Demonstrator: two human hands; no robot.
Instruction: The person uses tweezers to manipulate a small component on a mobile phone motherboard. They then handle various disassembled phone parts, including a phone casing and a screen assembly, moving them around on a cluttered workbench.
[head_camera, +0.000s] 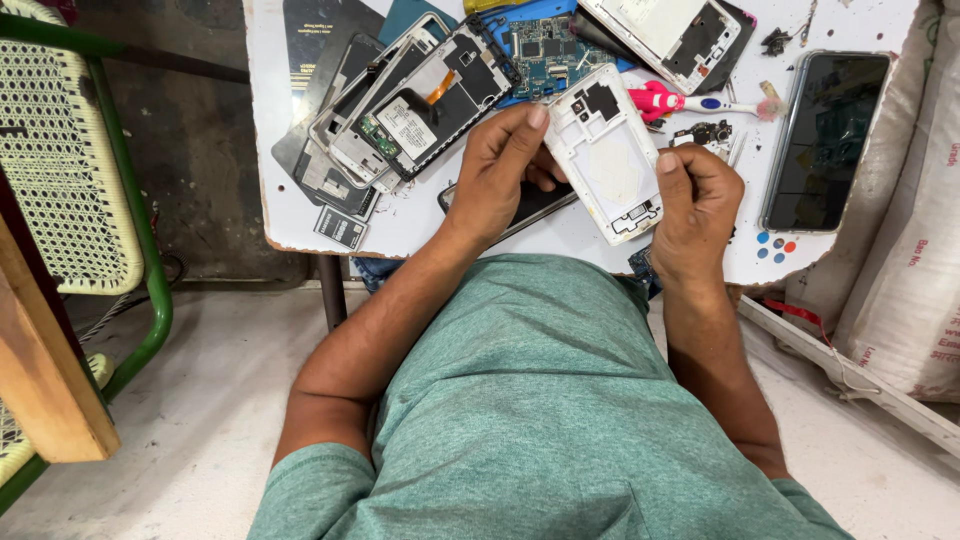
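Observation:
Both my hands hold a white phone frame (607, 155), its inner side up, above the white table (290, 190). My left hand (497, 170) grips its left edge, index finger along the top corner. My right hand (695, 200) pinches the lower right edge with the thumb on top. A black phone screen (530, 205) lies on the table beneath my left hand, partly hidden.
Several opened phone bodies (410, 100) pile at the table's left. A blue circuit board (545, 50), a pink-handled brush (675, 102), another white phone body (675, 30) and a dark glass phone (825, 140) lie beyond. Green chair (130, 200) left, white sacks (900, 270) right.

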